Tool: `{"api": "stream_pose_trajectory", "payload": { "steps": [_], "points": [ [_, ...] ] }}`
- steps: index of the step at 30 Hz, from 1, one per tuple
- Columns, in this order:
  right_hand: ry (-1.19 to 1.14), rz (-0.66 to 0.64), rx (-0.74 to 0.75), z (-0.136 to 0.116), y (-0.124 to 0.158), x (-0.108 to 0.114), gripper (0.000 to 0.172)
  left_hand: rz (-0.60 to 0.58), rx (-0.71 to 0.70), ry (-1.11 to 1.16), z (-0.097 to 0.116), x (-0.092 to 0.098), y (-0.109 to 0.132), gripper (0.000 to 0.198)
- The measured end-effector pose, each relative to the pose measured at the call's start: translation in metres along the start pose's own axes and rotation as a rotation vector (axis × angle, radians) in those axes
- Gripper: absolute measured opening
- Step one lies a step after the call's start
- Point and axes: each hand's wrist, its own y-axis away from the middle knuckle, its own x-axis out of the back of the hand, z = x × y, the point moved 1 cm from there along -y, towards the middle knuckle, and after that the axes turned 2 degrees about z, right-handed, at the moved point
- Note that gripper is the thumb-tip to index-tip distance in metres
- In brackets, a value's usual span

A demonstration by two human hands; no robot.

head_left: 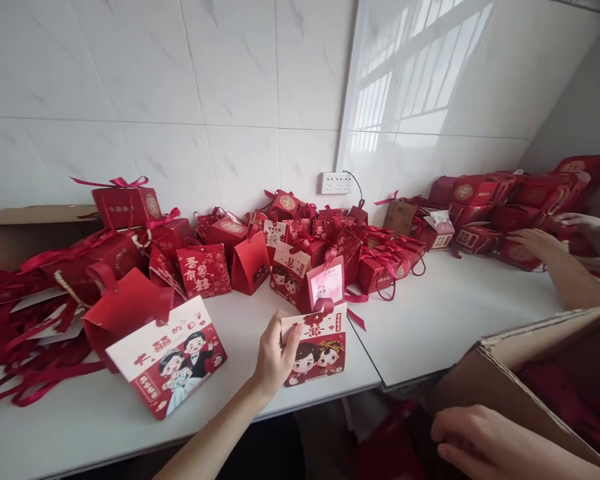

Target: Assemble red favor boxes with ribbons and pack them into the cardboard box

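My left hand (pixel 276 357) grips the left edge of a red and white gift box (pixel 317 363) with two cartoon faces and a red ribbon loop on top. This box is at the table's front edge. My right hand (pixel 480 433) is low at the right, beside the cardboard box, its fingers curled together with nothing visible in them. Left of my left hand, a larger gift box (pixel 170 360) with a cartoon bride and groom stands tilted. Close behind the held box are a pink-fronted box (pixel 326 287) and another box with cartoon faces (pixel 286 277).
Many red gift boxes (pixel 204 270) crowd the white table (pixel 260 320) along the wall. A co-worker's hands (pixel 537 247) touch stacked boxes (pixel 520 193) at the right. An open cardboard box (pixel 473 373) holds red items. Red ribbons (pixel 45 373) lie left; a socket strip (pixel 335 183) is on the wall.
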Motion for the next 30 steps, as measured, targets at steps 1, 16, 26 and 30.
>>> {"api": "stream_pose_trajectory", "payload": {
  "steps": [1,16,26,30],
  "points": [
    [0.0,0.012,0.008,-0.003,-0.001,0.004,0.024,-0.027,0.013,0.022,-0.001,-0.009,0.002,0.008],
    [-0.059,0.97,0.149,0.0,-0.082,0.048,0.025,-0.167,-0.155,0.201,0.009,-0.125,-0.019,0.022],
    [-0.374,0.774,0.082,0.009,-0.083,0.049,0.028,-0.446,-0.735,0.051,0.029,-0.121,0.0,0.044],
    [-0.614,0.749,0.074,0.016,-0.085,0.05,0.019,-0.145,-0.638,0.111,0.031,-0.116,-0.037,0.029]
  ]
}}
